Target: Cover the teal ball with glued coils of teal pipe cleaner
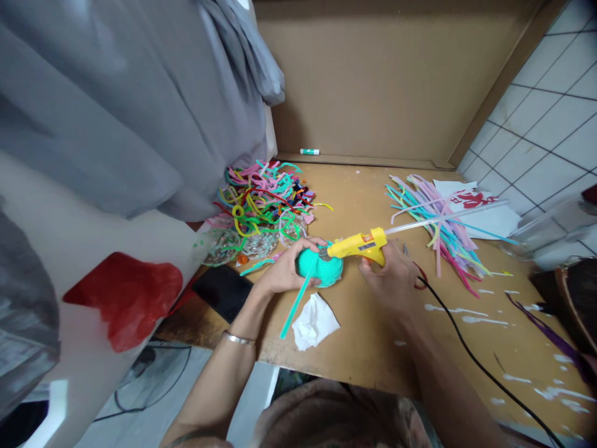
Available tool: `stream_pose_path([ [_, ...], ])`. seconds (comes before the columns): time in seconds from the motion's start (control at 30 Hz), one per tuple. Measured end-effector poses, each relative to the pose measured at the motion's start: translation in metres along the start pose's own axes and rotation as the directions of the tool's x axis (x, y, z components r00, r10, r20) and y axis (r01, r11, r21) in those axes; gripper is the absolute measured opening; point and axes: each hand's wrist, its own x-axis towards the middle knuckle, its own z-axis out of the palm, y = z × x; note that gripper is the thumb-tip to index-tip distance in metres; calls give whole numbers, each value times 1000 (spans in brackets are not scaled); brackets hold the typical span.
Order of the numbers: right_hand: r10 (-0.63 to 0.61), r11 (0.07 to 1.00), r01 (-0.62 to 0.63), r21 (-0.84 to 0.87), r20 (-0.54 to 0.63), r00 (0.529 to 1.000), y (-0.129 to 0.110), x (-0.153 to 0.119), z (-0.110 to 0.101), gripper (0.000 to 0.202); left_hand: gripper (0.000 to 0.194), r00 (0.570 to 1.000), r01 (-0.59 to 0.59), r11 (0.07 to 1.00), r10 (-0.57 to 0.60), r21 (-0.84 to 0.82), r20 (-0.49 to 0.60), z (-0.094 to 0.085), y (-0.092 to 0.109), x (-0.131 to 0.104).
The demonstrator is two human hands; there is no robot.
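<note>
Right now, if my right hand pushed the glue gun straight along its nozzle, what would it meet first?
Most likely the green bundle in the left hand; the nozzle of the glue gun may already touch it, though depth is unclear.

the right hand (394, 272) is blurred, and its fingers around the handle of the yellow glue gun (357, 247) are partly hidden. whether the gun's tip touches the teal piece (326, 269) is too small to tell; the left hand (285, 269) covers that piece's left side. the black cord (471, 354) runs off the bottom edge, the dark bag (566, 302) off the right one, and the grey cloth (140, 93) off the top and left. pale strips (431, 202) cover part of the white sheet (501, 222), whose red marks are unreadable.
</note>
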Motion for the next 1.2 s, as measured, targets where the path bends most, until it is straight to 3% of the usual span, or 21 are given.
stream_pose_path([
  [1.2,-6,997,-1,83,89,996,8,1,-6,6,55,1000,16,999,-15,39,-5,-1,-1,0],
])
